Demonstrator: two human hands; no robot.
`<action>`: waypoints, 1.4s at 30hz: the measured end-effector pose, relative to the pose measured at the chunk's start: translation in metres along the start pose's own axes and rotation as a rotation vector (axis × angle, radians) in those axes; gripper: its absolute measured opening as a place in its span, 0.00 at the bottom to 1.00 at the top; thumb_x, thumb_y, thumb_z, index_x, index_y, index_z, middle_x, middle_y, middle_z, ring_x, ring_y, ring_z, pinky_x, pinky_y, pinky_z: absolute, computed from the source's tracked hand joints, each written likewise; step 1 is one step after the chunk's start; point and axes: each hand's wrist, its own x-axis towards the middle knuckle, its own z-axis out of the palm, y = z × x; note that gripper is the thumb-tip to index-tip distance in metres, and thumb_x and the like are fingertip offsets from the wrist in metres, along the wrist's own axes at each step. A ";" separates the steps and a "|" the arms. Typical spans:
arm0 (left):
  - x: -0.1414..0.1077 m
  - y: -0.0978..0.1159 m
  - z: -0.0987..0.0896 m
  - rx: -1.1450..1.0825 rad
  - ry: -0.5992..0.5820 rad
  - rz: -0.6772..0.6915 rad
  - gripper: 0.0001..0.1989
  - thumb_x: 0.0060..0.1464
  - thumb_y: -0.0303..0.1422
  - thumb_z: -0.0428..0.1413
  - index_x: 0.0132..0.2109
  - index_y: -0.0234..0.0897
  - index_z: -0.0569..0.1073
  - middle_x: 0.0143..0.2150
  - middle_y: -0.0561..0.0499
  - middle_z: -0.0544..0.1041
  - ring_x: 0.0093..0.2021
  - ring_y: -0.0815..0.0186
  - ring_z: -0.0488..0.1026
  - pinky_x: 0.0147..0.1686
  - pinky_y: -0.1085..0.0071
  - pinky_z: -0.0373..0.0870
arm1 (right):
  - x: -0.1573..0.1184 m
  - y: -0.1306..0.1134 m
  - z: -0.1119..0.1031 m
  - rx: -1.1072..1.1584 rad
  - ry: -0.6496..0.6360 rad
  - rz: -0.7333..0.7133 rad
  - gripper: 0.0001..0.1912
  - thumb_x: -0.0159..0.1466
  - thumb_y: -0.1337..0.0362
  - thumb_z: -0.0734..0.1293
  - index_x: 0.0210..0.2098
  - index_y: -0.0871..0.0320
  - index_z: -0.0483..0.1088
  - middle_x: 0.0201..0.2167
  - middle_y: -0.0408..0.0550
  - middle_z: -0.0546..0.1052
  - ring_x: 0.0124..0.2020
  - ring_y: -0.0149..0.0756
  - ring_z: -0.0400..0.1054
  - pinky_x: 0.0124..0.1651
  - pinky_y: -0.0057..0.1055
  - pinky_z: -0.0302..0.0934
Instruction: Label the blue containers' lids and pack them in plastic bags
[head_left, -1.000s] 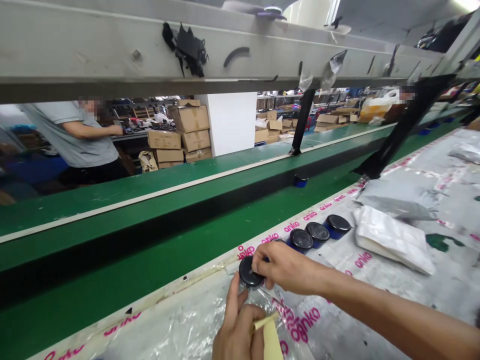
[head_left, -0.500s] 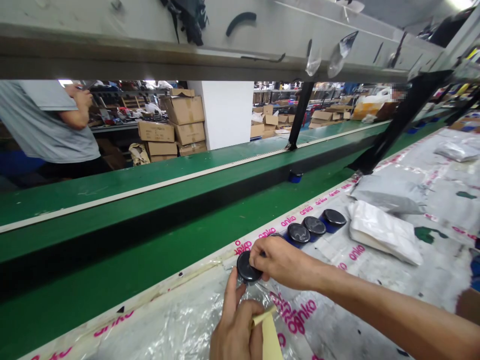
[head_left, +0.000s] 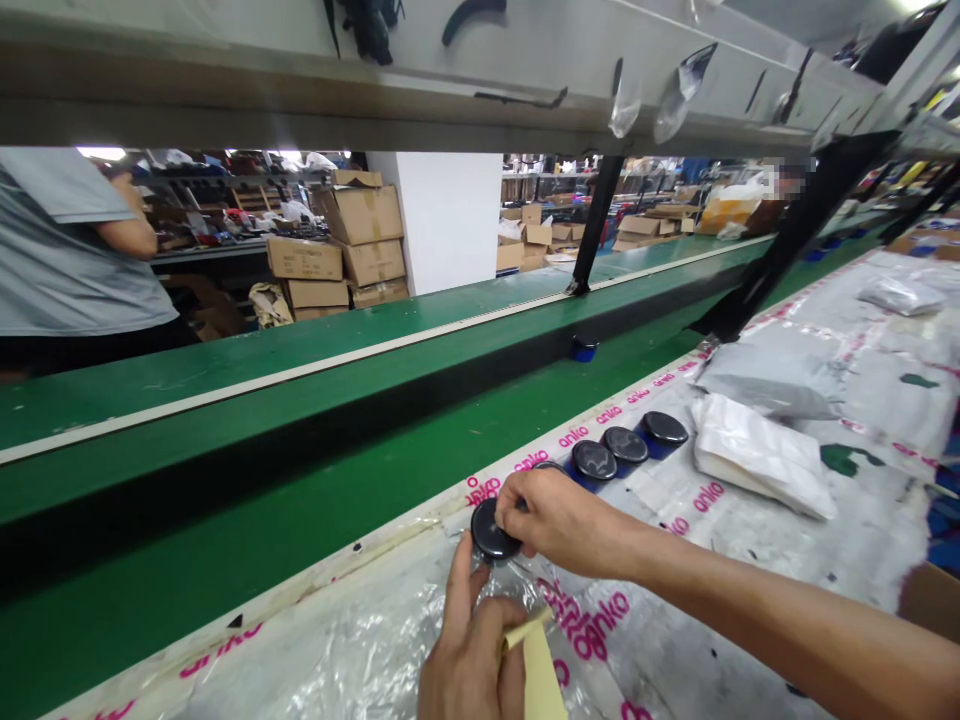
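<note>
A round black-lidded container (head_left: 490, 528) stands on the plastic-covered table between my hands. My right hand (head_left: 555, 520) is closed, its fingertips pressed down on the right part of the lid; whatever they may pinch is hidden. A sheet of yellow paper (head_left: 541, 678) is tucked in the curled fingers of my left hand (head_left: 474, 650), while its index finger and thumb rest against the container's near side. Beyond my right hand runs a row of similar containers with shiny black lids (head_left: 594, 459) and blue bodies, one partly covered by that hand.
White folded packaging (head_left: 757, 455) and a grey plastic bag (head_left: 765, 382) lie to the right. Past the table edge runs a green conveyor (head_left: 420, 455) carrying another blue container (head_left: 583, 349). A metal beam (head_left: 300, 100) crosses overhead, with black posts (head_left: 596, 225). A person (head_left: 75, 240) stands far left.
The view has shifted slightly. My hands keep nearly the same pose on the container. The person at far left has moved a little to the left.
</note>
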 end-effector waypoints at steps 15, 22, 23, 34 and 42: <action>-0.001 0.001 0.001 0.002 0.008 0.003 0.12 0.60 0.29 0.49 0.36 0.42 0.76 0.75 0.49 0.48 0.61 0.54 0.71 0.45 0.64 0.77 | -0.001 0.000 0.004 0.037 0.065 0.032 0.07 0.56 0.67 0.65 0.26 0.59 0.75 0.17 0.40 0.74 0.20 0.29 0.66 0.23 0.26 0.49; -0.001 0.004 0.000 0.031 0.038 0.025 0.13 0.60 0.27 0.47 0.36 0.42 0.76 0.75 0.48 0.51 0.61 0.56 0.72 0.45 0.65 0.77 | 0.002 0.004 0.005 0.097 0.031 0.095 0.06 0.60 0.61 0.69 0.31 0.57 0.74 0.19 0.41 0.74 0.21 0.30 0.69 0.22 0.22 0.52; -0.001 0.004 0.001 0.032 0.053 0.027 0.14 0.60 0.27 0.47 0.35 0.42 0.76 0.75 0.49 0.51 0.60 0.57 0.72 0.45 0.67 0.77 | 0.002 0.006 0.006 0.128 0.022 0.108 0.05 0.60 0.61 0.69 0.33 0.57 0.73 0.20 0.41 0.75 0.21 0.31 0.70 0.21 0.22 0.53; 0.001 0.002 -0.002 -0.029 0.014 -0.012 0.15 0.61 0.29 0.45 0.35 0.42 0.77 0.75 0.47 0.50 0.61 0.56 0.71 0.49 0.62 0.75 | 0.004 0.016 0.006 0.247 -0.035 0.110 0.06 0.69 0.65 0.59 0.41 0.58 0.67 0.19 0.42 0.73 0.20 0.32 0.71 0.20 0.21 0.58; 0.013 0.015 -0.026 -0.344 0.017 -0.245 0.13 0.53 0.41 0.57 0.31 0.37 0.79 0.66 0.39 0.67 0.55 0.51 0.75 0.43 0.65 0.76 | -0.002 0.004 -0.002 0.150 0.034 0.070 0.12 0.69 0.65 0.61 0.50 0.60 0.69 0.22 0.44 0.77 0.20 0.32 0.71 0.24 0.24 0.58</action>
